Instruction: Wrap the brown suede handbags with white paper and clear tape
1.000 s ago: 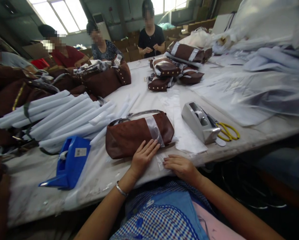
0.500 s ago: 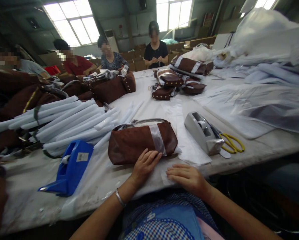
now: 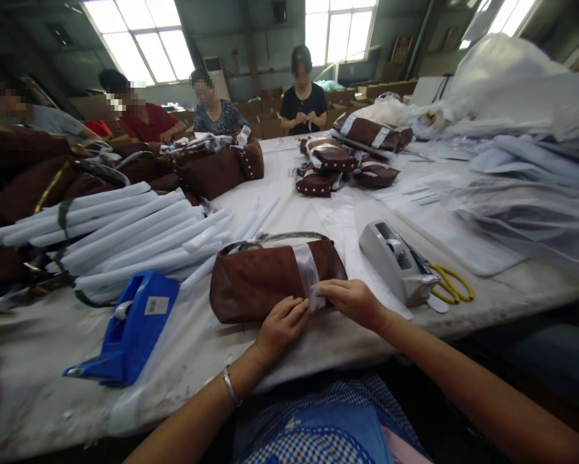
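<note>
The brown bag (image 3: 255, 283) lies on the table (image 3: 187, 364) just beyond both hands' fingers. Left fingers (image 3: 293, 312), extended close together, rest at its near edge, apparently steadying it; right fingers (image 3: 333, 290) appear pinched on the translucent band (image 3: 305, 261). A gray tape dispenser (image 3: 393, 261) stands right of them, seemingly for easy reach.

The handbag (image 3: 253, 285) is reddish brown with a whitish band (image 3: 307, 265). One tape dispenser (image 3: 137, 328) is blue, another dispenser (image 3: 396, 264) grey; the scissor handles (image 3: 445, 281) are yellow. The apron (image 3: 309, 446) shows blue-and-white checks.
</note>
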A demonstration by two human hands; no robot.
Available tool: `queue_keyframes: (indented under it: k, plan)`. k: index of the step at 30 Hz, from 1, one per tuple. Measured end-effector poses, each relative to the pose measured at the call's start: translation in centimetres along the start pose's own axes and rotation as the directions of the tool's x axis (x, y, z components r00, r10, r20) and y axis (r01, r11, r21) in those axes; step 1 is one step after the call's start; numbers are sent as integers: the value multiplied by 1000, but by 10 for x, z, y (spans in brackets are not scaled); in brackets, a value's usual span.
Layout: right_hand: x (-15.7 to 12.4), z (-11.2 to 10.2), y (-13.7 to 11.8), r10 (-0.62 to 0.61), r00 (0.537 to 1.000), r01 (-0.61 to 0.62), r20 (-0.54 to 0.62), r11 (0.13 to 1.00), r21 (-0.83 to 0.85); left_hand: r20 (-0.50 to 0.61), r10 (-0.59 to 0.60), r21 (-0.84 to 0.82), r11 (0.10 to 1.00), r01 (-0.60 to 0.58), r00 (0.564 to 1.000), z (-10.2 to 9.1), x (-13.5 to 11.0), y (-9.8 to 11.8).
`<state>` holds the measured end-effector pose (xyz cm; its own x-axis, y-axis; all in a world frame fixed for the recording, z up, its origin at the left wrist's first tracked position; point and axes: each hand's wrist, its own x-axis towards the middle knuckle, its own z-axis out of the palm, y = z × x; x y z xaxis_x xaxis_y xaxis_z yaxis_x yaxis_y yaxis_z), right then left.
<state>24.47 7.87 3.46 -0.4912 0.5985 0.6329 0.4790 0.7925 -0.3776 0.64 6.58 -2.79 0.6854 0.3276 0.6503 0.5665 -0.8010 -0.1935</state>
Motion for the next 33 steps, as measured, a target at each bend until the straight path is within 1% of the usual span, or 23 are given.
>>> queue_keyframes:
  k: [3,7,9,12,16,20,23,26,29,33]
  plan:
    - [8,-1,2,89,996,-91,31,994,55,-4,-23,-10,1000,23,1000,-2,3,1]
    - [13,-6,-4,191,980,-197,60,973,122,-20,-66,-31,997,66,998,-3,5,2]
    - [12,-8,-7,216,973,-228,83,956,183,-32,-87,-44,995,85,996,-3,5,3]
    - [10,-9,-5,210,973,-227,98,948,223,-55,-103,-61,993,100,993,-2,5,3]
    - [11,-3,6,173,982,-183,77,972,147,-54,-110,-79,991,105,992,-4,6,4]
    - [13,8,20,152,987,-152,51,988,-9,-36,-107,-91,991,103,994,-7,8,5]
    - [11,14,27,88,995,-84,41,991,-104,-28,-100,-87,991,97,995,-7,8,6]
    - [8,17,28,47,998,-39,49,989,-146,-19,-89,-72,994,88,996,-5,7,6]
    - [6,18,26,58,998,-49,39,979,-199,-9,-77,-54,996,76,997,-3,5,6]
    - [8,20,21,119,993,-117,-11,956,-268,7,-80,-34,996,80,997,-3,5,7]
